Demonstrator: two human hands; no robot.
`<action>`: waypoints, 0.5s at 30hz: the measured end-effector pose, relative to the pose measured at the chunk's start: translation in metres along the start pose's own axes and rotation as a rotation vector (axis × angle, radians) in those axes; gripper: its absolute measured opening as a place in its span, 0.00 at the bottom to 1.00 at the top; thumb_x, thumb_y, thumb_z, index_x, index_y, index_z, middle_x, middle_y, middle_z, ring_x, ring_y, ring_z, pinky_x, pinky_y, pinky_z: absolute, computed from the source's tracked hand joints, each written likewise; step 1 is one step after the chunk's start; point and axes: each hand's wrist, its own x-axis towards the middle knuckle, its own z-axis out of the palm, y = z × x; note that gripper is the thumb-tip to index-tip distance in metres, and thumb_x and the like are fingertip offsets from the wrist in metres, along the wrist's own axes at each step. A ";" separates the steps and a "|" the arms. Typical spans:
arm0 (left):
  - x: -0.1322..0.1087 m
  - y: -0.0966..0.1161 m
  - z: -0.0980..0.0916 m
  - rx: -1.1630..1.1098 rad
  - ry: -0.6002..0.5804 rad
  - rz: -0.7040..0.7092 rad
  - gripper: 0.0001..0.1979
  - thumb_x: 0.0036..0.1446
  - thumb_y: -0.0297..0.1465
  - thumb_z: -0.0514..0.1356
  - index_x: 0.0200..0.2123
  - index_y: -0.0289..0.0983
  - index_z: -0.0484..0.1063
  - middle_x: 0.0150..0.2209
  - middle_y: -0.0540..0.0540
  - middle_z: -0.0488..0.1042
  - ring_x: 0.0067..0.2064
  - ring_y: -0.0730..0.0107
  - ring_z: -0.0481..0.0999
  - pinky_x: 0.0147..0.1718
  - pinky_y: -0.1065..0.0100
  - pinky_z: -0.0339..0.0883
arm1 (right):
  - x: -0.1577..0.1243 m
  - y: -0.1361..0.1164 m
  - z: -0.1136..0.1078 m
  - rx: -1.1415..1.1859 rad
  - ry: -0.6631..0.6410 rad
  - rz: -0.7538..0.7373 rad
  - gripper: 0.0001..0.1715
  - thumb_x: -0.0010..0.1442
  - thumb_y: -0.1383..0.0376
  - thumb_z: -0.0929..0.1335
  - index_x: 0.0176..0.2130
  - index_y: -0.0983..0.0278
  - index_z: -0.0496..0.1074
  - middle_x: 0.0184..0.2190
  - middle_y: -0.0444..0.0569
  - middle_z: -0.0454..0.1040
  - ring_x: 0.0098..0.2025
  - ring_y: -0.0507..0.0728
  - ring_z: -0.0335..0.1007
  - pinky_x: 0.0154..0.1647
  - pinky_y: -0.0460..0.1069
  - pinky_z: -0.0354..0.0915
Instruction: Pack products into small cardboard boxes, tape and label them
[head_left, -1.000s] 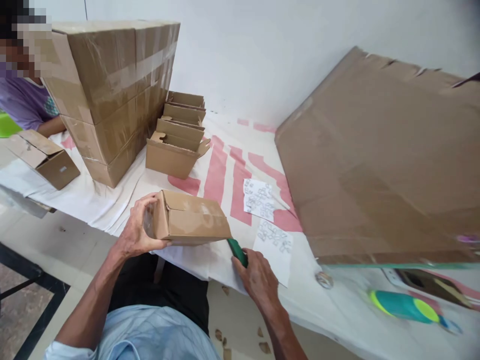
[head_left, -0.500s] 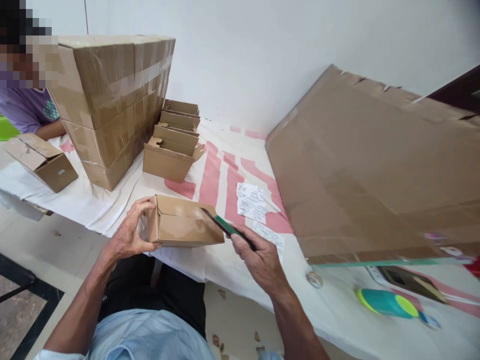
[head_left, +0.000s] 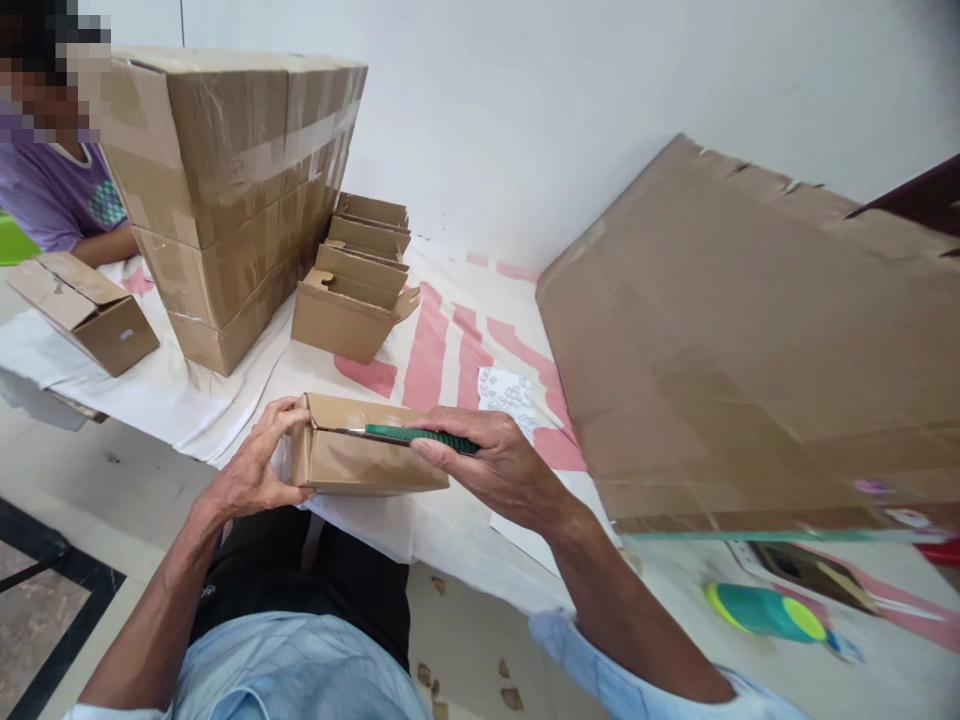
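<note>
A small closed cardboard box (head_left: 375,468) lies lengthwise at the table's front edge, right before me. My left hand (head_left: 259,460) grips its left end, thumb low and fingers at the top corner. In my right hand (head_left: 487,455) is a green utility knife (head_left: 420,436), held nearly level over the box top. The knife's blade tip lies along the seam between the top flaps, toward the left end. Whether the blade has gone into the seam, I cannot tell.
Taped boxes (head_left: 247,190) are stacked high at the left, with several open boxes (head_left: 345,310) beside them. Another box (head_left: 90,310) stands far left, near a person in a purple shirt (head_left: 60,200). A large cardboard sheet (head_left: 735,370), sketched paper (head_left: 506,392) and a teal-yellow object (head_left: 765,612) are rightward.
My right hand has moved left and slightly up, bringing the knife from the box's right part to the seam near its left end. My left hand keeps its hold.
</note>
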 end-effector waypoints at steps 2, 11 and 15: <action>0.000 -0.001 0.000 0.003 0.010 0.007 0.45 0.47 0.31 0.75 0.67 0.46 0.62 0.69 0.35 0.61 0.73 0.40 0.60 0.70 0.44 0.60 | 0.004 -0.002 -0.002 -0.025 -0.024 -0.024 0.14 0.70 0.59 0.69 0.45 0.60 0.85 0.38 0.48 0.85 0.35 0.56 0.79 0.37 0.49 0.73; -0.001 -0.006 0.002 0.007 0.013 0.008 0.47 0.45 0.31 0.75 0.68 0.48 0.62 0.69 0.37 0.61 0.73 0.41 0.60 0.70 0.44 0.60 | 0.025 -0.010 -0.005 -0.177 -0.149 -0.139 0.15 0.73 0.59 0.67 0.44 0.61 0.83 0.34 0.47 0.82 0.33 0.54 0.75 0.36 0.48 0.68; 0.000 -0.007 0.000 -0.002 0.002 0.019 0.46 0.48 0.31 0.75 0.68 0.47 0.60 0.69 0.36 0.60 0.73 0.41 0.59 0.71 0.43 0.59 | 0.038 -0.017 -0.012 -0.374 -0.175 -0.228 0.17 0.74 0.59 0.66 0.44 0.62 0.83 0.35 0.48 0.83 0.34 0.54 0.75 0.35 0.48 0.64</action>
